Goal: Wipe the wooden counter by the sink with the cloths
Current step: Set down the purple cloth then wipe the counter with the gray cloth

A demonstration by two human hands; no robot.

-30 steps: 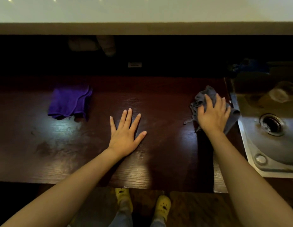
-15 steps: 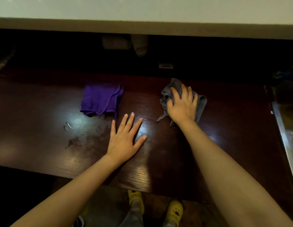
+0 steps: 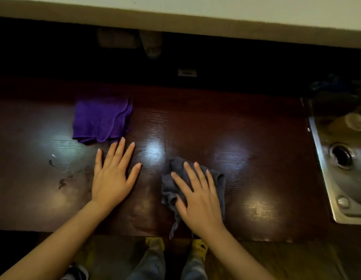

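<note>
Mid-wipe on the dark wooden worktop (image 3: 256, 138). Right hand (image 3: 197, 197) spread flat, pressing the grey cloth (image 3: 218, 180) near the front edge, fingers splayed, not clenched. Left hand (image 3: 113, 174) open, palm down on bare wood, holding nothing, fingertips just short of the purple cloth (image 3: 100, 118). Grey cloth crumpled, long axis running front to back, a tail trailing off the front edge. Purple cloth folded roughly square, untouched. Sink (image 3: 325, 170) well to the right. Next, probably: sweep left toward the smudges (image 3: 62, 178) with steady downward pressure.
</note>
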